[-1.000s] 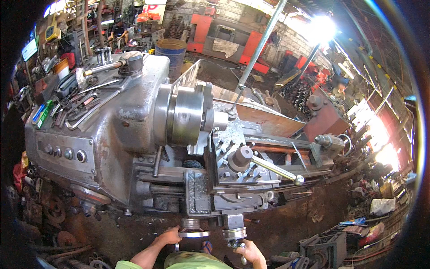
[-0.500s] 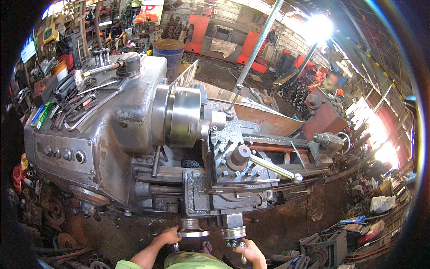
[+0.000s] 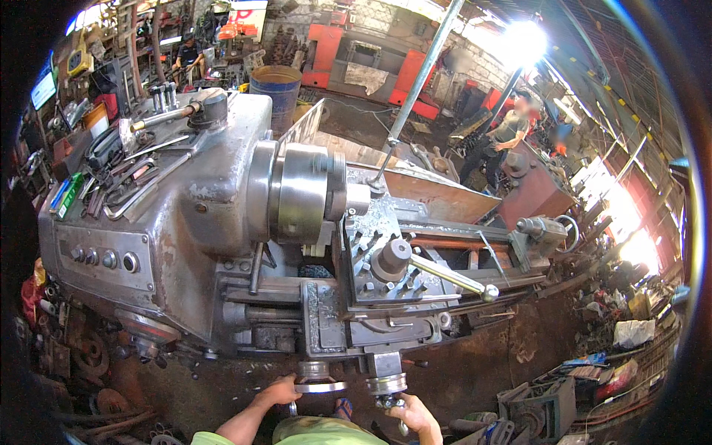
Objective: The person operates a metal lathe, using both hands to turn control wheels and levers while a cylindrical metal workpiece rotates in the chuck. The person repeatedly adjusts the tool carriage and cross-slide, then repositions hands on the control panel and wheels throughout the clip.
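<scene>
We have our left hand (image 3: 278,391) closed around the rim of the carriage handwheel (image 3: 319,386), a flat metal disc low on the front of the lathe (image 3: 193,222), fingers curled over its left edge. Our right hand (image 3: 417,417) is wrapped about the small crank handle (image 3: 391,403) under the cross-slide dial (image 3: 386,383), just beside the handwheel (how tightly the fingers grip we cannot tell, since the handle is mostly hidden by them). Both controls sit at the bottom of the apron, near the lower edge of the view, and both look worn and grey.

Above them stands the tool post (image 3: 391,259), a round block on a square base, with a long lever (image 3: 452,276) ending in a ball and pointing right. To its left the big steel chuck (image 3: 300,193) faces the carriage. The headstock top carries wrenches and bars (image 3: 130,182) laid loose. Further off, at the right of the bed, is the tailstock (image 3: 545,230), and behind it a person in a dark shirt (image 3: 504,137) stands among red machines.
</scene>
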`<state>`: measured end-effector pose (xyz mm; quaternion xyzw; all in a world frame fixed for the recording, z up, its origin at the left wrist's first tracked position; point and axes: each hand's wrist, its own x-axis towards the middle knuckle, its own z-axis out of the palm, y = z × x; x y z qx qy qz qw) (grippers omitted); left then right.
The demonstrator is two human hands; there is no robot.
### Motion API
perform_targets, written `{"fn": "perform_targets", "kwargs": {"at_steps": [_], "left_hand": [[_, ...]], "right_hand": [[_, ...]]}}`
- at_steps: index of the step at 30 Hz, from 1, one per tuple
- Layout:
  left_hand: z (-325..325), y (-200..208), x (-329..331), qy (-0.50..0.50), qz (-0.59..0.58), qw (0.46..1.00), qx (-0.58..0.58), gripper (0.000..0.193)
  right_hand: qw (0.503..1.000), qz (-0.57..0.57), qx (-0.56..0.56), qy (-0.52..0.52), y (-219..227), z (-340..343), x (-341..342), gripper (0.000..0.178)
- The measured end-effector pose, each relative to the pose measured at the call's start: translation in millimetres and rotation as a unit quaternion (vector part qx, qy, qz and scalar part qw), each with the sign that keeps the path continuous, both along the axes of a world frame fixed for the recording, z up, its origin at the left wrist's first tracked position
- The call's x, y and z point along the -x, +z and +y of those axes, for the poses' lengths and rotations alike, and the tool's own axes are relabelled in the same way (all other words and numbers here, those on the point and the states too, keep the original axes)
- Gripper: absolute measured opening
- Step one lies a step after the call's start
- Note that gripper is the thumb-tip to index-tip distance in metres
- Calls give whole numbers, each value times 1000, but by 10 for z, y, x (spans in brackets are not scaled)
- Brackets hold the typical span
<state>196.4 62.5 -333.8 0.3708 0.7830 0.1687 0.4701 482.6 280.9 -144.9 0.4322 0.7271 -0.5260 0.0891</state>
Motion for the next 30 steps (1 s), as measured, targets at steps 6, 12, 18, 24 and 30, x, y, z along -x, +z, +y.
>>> {"fn": "perform_targets", "kwargs": {"at_steps": [6, 12, 18, 24, 30], "left_hand": [[15, 55, -13, -9, -7, 1000, -18, 64], [-10, 96, 0, 13, -15, 1000, -13, 63], [32, 213, -13, 6, -5, 1000, 14, 63], [67, 314, -24, -11, 14, 1000, 27, 63], [18, 247, -5, 5, -1, 1000, 5, 67]], "right_hand": [[1000, -16, 2, -1, 51, -1, 20, 51], [1000, -6, 5, 1, 49, -11, 25, 51], [1000, -4, -1, 0, 70, -13, 33, 51], [1000, -19, -5, 8, 35, 5, 13, 53], [1000, -22, -7, 12, 70, 0, 33, 55]]}}
